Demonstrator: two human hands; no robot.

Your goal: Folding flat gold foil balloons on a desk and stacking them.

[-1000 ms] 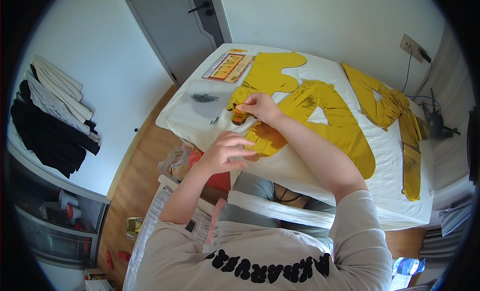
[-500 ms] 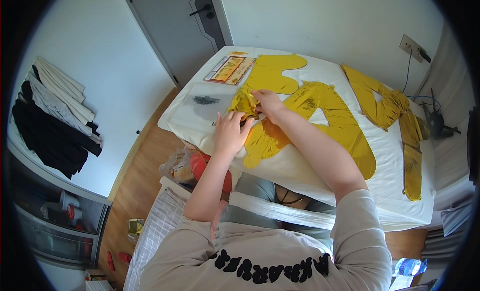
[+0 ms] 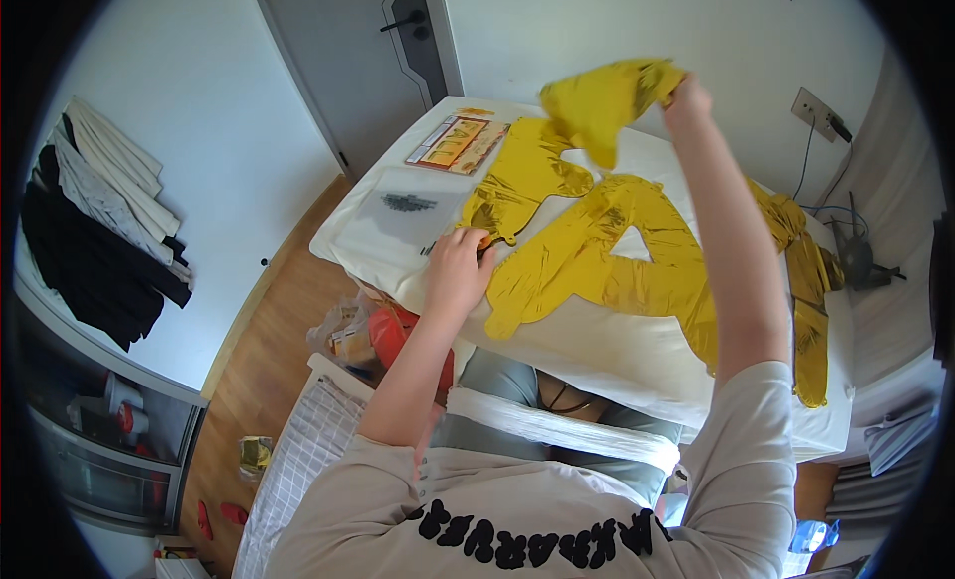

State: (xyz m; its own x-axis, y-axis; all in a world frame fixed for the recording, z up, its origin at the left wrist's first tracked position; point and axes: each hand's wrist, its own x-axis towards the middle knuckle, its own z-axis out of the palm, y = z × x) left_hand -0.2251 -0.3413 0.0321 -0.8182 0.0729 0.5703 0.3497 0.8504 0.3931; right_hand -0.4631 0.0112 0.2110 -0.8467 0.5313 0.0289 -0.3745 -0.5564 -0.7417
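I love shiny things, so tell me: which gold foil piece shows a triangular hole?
The large middle piece: white cover shows through its triangular opening. The left piece, raised foil and far-right strip show no such opening.

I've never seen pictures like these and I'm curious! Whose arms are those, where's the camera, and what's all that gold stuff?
They belong to a person, so there's no machine doing this. The camera is worn on the person's head, looking down; its wide lens bends straight edges. On the white-covered table lie gold foil shapes, a flat orange package and a cloudy plastic sheet. The bare right hand holds up some gold foil. The left hand is by the table's edge; what it grips is hidden.
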